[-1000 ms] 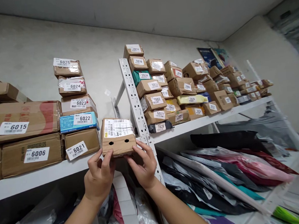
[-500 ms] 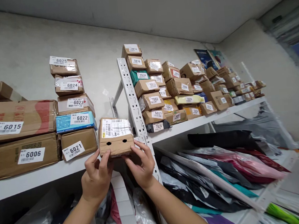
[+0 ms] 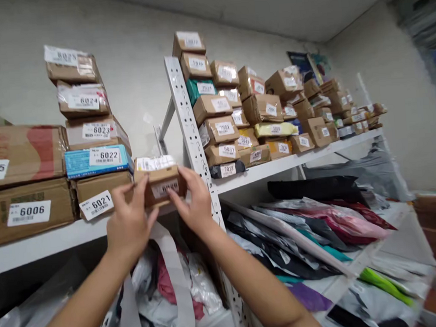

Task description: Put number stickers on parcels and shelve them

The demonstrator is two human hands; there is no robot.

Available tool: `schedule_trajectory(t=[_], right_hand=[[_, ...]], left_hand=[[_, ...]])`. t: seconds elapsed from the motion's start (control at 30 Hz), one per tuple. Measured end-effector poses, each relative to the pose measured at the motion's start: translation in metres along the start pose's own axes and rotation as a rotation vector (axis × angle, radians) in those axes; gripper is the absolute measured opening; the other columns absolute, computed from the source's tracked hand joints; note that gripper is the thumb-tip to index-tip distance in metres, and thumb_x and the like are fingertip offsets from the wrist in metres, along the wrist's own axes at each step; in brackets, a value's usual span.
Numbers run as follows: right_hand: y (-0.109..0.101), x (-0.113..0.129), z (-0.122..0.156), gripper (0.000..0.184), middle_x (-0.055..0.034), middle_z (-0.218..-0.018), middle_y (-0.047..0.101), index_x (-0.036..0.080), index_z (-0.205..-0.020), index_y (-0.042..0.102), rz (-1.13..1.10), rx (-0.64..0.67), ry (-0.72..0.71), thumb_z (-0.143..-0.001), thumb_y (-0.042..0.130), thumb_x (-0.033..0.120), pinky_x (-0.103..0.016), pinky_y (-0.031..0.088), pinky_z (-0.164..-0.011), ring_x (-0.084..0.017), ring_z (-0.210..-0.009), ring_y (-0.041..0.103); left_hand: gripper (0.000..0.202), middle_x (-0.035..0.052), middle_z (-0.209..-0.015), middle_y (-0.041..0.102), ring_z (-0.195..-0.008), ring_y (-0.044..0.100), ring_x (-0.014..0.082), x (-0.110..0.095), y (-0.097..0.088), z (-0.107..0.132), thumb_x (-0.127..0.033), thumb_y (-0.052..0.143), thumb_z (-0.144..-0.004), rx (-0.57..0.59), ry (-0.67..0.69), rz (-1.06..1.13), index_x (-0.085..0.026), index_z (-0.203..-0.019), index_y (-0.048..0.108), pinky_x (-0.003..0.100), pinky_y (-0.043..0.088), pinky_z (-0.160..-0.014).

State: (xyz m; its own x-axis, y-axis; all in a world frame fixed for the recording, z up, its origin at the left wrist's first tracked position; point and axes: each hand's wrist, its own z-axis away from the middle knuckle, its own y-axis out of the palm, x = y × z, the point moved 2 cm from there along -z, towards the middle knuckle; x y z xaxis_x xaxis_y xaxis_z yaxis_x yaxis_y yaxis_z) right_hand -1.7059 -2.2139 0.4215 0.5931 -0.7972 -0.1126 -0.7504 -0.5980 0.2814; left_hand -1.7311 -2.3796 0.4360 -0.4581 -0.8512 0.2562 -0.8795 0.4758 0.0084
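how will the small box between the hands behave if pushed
The small box should feel stiff, since its cardboard faces look mostly flat. It may be light, as neither left hand nor right hand wraps around it. Its squat shape makes tipping seem unlikely.

- I read 6026, slightly smeared, on the front of the small carton (image 3: pixel 161 180) at centre.
- Just left of it, I get 6021 on a brown box (image 3: pixel 104 191) and 6022 on the blue box (image 3: pixel 98 162) above.
- Higher in that stack, I make out 6023 on one carton (image 3: pixel 96 132) and 6024 on the next (image 3: pixel 82 100); the top label is too blurred for me to trust.
- Far left, 6015 marks the red-striped box (image 3: pixel 19 155), 6006 the box beneath it (image 3: pixel 29 206).
- Right of the post, I read 7028 on a dark packet (image 3: pixel 227 169), then 6037 on the carton above it (image 3: pixel 223 153).
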Motion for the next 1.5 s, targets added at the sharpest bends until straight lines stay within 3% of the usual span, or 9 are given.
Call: schedule_trajectory(t=[0.1,0.23,0.33,0.5,0.63,0.77,1.07,1.33,1.5], right_hand=[[0.024,-0.023,-0.036,0.052,-0.0111,-0.125,0.063,0.021,-0.131,0.052,0.050,0.232,0.114,-0.084,0.069,0.039,-0.043,0.052,-0.099,-0.027,-0.115,0.061],[0.030,-0.033,-0.043,0.060,-0.0128,-0.132,0.060,0.017,-0.132,0.052,-0.055,0.392,0.180,-0.079,0.074,0.034,-0.046,0.047,-0.104,-0.028,-0.122,0.056],[-0.010,0.000,-0.005,0.045,-0.0096,-0.135,0.058,0.022,-0.135,0.050,-0.288,0.344,0.300,-0.093,0.058,0.035,-0.042,0.048,-0.103,-0.023,-0.125,0.055],[-0.061,0.081,0.124,0.074,-0.0114,-0.128,0.061,0.026,-0.144,0.041,-0.925,0.957,0.706,-0.081,0.069,0.052,-0.027,0.057,-0.071,-0.020,-0.104,0.066],[-0.061,0.109,0.208,0.073,-0.0057,-0.106,0.067,0.026,-0.125,0.060,-1.350,0.640,1.131,-0.066,0.075,0.066,-0.021,0.052,-0.062,-0.014,-0.079,0.066],[-0.054,0.114,0.259,0.044,0.0014,-0.078,0.069,0.024,-0.100,0.069,-1.227,0.255,1.476,-0.063,0.088,0.039,-0.022,0.052,-0.061,-0.012,-0.065,0.063],[-0.078,0.102,0.270,0.024,-0.0011,-0.077,0.067,0.019,-0.082,0.071,-0.905,0.146,1.537,-0.075,0.079,0.042,-0.024,0.050,-0.065,-0.014,-0.070,0.060],[-0.089,0.096,0.290,0.026,0.0011,-0.066,0.066,0.021,-0.083,0.068,-0.994,0.125,1.750,-0.070,0.084,0.037,-0.019,0.042,-0.054,-0.011,-0.056,0.055],[-0.059,0.105,0.302,0.033,0.0009,-0.065,0.066,0.021,-0.089,0.072,-1.003,0.100,1.852,-0.065,0.087,0.037,-0.019,0.041,-0.051,-0.011,-0.054,0.056]], left_hand=[[0.081,0.0140,-0.119,0.053,-0.092,0.065,0.0287,0.012,-0.005,-0.027,-0.034,0.078,-0.072,0.156,-0.043,0.079,-0.020,-0.144,0.044,0.033,0.053,-0.065],[0.023,0.0011,-0.084,0.064,-0.074,0.061,0.0165,0.013,-0.038,-0.003,-0.036,0.071,-0.083,0.103,0.017,0.362,-0.021,-0.100,0.072,0.027,0.045,-0.066],[0.008,-0.0042,-0.067,0.059,-0.059,0.050,0.0110,0.004,-0.075,0.058,-0.030,0.074,-0.081,0.032,-0.160,0.560,-0.024,-0.079,0.071,0.025,0.036,-0.055],[0.010,-0.0051,-0.060,0.053,-0.057,0.048,0.0112,-0.017,-0.084,0.160,-0.014,0.073,-0.078,-0.152,-0.592,0.839,-0.020,-0.072,0.067,0.029,0.043,-0.061],[0.015,-0.0040,-0.060,0.057,-0.056,0.049,0.0112,-0.028,-0.045,0.212,-0.027,0.076,-0.075,-0.288,-1.084,0.747,-0.017,-0.071,0.065,0.027,0.040,-0.057],[0.027,-0.0018,-0.066,0.062,-0.062,0.050,0.0117,-0.028,-0.020,0.243,-0.041,0.077,-0.072,-0.172,-1.293,0.636,-0.016,-0.074,0.067,0.026,0.042,-0.063],[0.040,0.0101,-0.090,0.070,-0.085,0.065,0.0217,-0.039,-0.051,0.250,-0.044,0.051,-0.095,0.939,-0.727,1.275,-0.017,-0.075,0.073,0.032,0.052,-0.077],[0.020,0.0060,-0.095,0.071,-0.091,0.064,0.0207,0.080,-0.089,0.242,-0.023,0.064,-0.087,0.549,-0.337,0.307,-0.024,-0.105,0.073,0.035,0.054,-0.080],[0.025,0.0065,-0.106,0.071,-0.102,0.060,0.0240,0.127,-0.061,0.191,-0.018,0.056,-0.088,0.885,0.047,0.144,-0.024,-0.108,0.071,0.040,0.049,-0.089]])
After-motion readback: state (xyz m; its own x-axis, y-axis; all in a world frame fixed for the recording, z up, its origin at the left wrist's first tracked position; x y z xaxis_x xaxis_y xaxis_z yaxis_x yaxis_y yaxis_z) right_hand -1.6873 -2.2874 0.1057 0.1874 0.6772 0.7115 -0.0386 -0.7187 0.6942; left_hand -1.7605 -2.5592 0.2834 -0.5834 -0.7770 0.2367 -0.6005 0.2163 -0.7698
